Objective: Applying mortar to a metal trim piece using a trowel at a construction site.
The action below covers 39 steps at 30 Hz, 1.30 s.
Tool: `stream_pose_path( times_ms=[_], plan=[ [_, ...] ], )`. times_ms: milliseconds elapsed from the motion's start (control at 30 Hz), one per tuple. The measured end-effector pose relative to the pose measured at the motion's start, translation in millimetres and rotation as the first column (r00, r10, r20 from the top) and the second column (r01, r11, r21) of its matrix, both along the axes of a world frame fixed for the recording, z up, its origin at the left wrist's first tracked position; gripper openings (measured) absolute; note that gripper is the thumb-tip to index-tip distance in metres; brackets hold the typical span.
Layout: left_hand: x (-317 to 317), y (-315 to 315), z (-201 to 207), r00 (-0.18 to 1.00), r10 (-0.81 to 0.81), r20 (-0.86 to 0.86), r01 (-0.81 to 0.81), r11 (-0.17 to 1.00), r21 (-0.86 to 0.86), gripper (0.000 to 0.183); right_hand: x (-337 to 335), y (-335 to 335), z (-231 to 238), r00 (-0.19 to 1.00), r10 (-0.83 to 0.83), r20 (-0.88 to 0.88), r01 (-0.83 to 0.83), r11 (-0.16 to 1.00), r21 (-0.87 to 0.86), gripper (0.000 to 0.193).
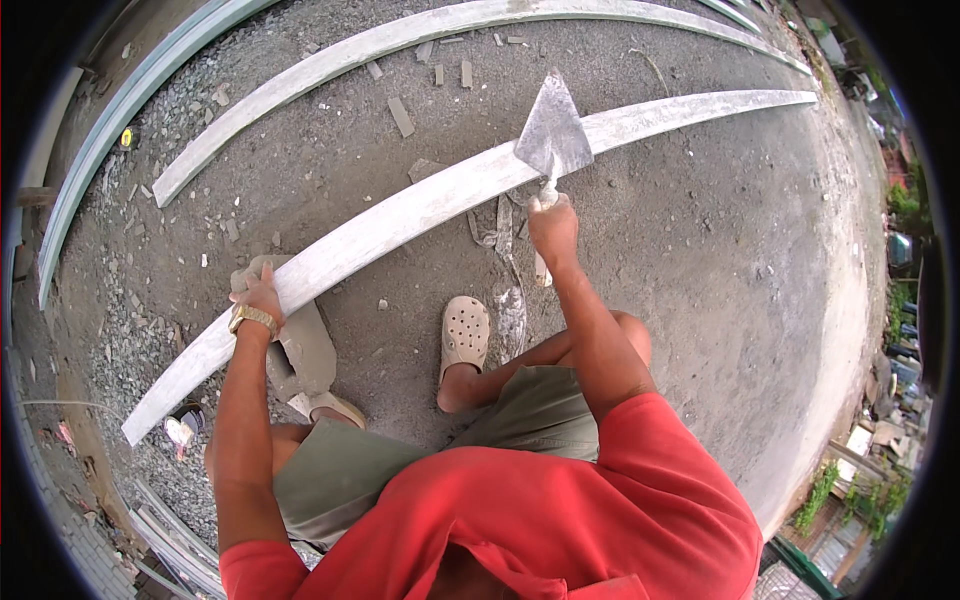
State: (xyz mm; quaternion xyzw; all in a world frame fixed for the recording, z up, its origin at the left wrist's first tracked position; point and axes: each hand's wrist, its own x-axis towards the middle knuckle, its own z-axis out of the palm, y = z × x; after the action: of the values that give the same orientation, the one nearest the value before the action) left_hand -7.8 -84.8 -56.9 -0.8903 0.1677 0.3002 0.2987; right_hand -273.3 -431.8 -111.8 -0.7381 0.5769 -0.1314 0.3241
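A long whitish-grey beam (400,217) crosses in front of me, rising from near left to far right and looking curved in this lens. My left hand (260,298), a watch on its wrist, grips the near edge of the beam toward its left end; some fingers are hidden. In my right hand (553,226) is the handle of a pointing trowel (552,130). The trowel's triangular blade lies over the beam's right half, tip pointing away from me. I cannot tell whether the blade touches the surface. Under the beam, beside my left hand, are grey blocks (308,345).
Farther off lies a second pale beam (400,42), with bluish-grey lengths (110,130) at the far left. Broken flat pieces (400,117) dot the gravelly ground. A cement-smeared strip (512,310) lies beside my clog (466,333). Plants and clutter line the right edge.
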Motion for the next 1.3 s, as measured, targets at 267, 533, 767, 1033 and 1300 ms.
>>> stream_pose_path(
  times_ms=[267, 533, 767, 1033, 1300],
  plan=[
    [-6, 8, -3, 1.000, 0.006, 0.013, -0.005, 0.998, -0.066, 0.113, -10, -58, -3, 1.000, 0.018, -0.023, -0.021, 0.992, -0.122, 0.039],
    [6, 17, -19, 0.999, -0.028, 0.035, 0.029, 0.999, -0.037, 0.132, 9, -4, -1, 0.994, -0.031, 0.100, 0.039, 0.996, -0.074, 0.031],
    [2, 13, -2, 0.999, -0.029, -0.030, 0.029, 1.000, -0.007, 0.108, 24, 69, 12, 0.972, 0.224, -0.070, -0.222, 0.975, 0.031, 0.036],
    [6, 4, -17, 1.000, 0.002, -0.010, -0.002, 1.000, -0.031, 0.109, 3, -51, 5, 0.991, -0.099, -0.095, 0.086, 0.988, -0.129, 0.038],
    [-1, 3, -8, 0.999, 0.008, -0.038, -0.011, 0.997, -0.082, 0.137, 22, 109, 16, 0.962, 0.268, -0.056, -0.258, 0.955, 0.144, 0.039]
  ],
)
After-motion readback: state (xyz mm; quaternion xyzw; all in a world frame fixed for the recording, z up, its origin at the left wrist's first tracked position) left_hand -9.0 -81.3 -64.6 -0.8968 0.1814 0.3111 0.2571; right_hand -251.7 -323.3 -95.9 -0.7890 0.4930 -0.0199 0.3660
